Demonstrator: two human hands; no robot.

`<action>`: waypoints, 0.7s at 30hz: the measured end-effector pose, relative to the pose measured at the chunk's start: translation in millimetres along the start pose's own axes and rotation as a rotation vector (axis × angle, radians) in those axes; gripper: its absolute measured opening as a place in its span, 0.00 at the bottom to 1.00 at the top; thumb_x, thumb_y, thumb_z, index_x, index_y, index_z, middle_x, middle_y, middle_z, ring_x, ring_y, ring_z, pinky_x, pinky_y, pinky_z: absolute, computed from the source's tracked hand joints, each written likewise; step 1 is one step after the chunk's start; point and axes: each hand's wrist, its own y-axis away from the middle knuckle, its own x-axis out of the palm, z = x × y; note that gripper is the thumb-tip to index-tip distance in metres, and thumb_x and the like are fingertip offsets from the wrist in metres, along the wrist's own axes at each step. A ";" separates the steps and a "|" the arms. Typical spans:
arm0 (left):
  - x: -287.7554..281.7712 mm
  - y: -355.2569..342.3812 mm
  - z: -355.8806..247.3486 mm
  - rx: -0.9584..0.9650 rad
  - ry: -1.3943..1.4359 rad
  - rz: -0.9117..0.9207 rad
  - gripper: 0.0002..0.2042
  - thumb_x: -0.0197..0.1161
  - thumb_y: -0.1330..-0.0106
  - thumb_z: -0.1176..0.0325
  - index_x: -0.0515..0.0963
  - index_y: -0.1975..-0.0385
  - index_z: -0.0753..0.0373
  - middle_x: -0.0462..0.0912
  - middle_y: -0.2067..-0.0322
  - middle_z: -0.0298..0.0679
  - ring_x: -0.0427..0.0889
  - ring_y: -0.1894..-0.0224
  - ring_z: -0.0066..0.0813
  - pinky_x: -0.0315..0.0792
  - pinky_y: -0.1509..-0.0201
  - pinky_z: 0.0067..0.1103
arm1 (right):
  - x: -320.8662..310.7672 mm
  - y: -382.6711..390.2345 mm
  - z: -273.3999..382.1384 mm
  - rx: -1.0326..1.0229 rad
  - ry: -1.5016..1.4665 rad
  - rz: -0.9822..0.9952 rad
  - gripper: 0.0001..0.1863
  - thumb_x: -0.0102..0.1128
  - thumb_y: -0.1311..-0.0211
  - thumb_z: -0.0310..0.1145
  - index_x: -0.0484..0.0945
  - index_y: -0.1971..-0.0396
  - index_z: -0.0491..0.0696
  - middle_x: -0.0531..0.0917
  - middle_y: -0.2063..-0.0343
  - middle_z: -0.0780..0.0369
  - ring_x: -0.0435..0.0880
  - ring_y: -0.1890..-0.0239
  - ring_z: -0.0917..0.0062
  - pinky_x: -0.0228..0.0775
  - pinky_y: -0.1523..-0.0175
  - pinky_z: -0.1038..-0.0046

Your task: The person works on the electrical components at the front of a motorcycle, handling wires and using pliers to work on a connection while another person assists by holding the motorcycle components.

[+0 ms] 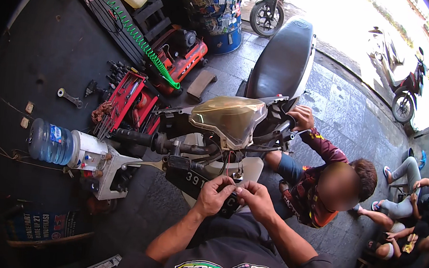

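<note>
Wiring [229, 161] is hanging just below the headlight [228, 117], and we are working at its lower end with bare fingertips. Our left hand [214, 195] is pinching it between thumb and fingers, while our right hand [256, 199] is pinching close beside, tips nearly meeting; the exact bit between them is too small to tell. We are probably joining or parting thin leads, and the next move is likely calling for one hand holding steady as the other is gently twisting or drawing. The wiring's long axis is running from the headlight's underside toward our fingers, its lower end pointing at us. Farther below the headlight, a dark number plate [177, 175] is lying aslant, partly behind our hands. Right of the headlight, a co-worker's hand [303, 117] is reaching onto the front end. Beyond the headlight, a black seat [282, 63] is stretching away; up and left of it, a red compressor [189, 64] is sitting on the floor.
</note>
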 end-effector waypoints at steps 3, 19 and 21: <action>-3.2 -2.2 8.2 0.014 0.038 -0.003 0.05 0.61 0.30 0.71 0.78 0.61 0.65 0.79 0.69 0.29 0.73 0.67 0.12 0.69 0.61 0.13 | 8.0 4.9 9.8 -0.551 0.644 -0.133 0.07 0.64 0.39 0.26 0.78 0.63 0.42 0.83 0.69 0.60 0.84 0.67 0.71 0.76 0.61 0.70; -1.2 -0.1 1.1 -0.072 0.025 -0.007 0.04 0.59 0.30 0.73 0.78 0.61 0.65 0.78 0.70 0.28 0.71 0.71 0.10 0.65 0.67 0.12 | -14.1 -5.7 34.1 -1.135 1.249 0.065 0.15 0.64 0.50 0.28 0.81 0.59 0.47 0.81 0.66 0.63 0.81 0.68 0.72 0.72 0.62 0.71; -3.2 2.7 2.2 -0.063 -0.076 -0.040 0.04 0.59 0.30 0.73 0.78 0.62 0.66 0.78 0.70 0.28 0.73 0.68 0.12 0.69 0.63 0.14 | -12.6 -5.2 31.4 -1.113 1.243 0.067 0.13 0.64 0.49 0.28 0.81 0.61 0.47 0.80 0.68 0.63 0.81 0.69 0.71 0.72 0.62 0.70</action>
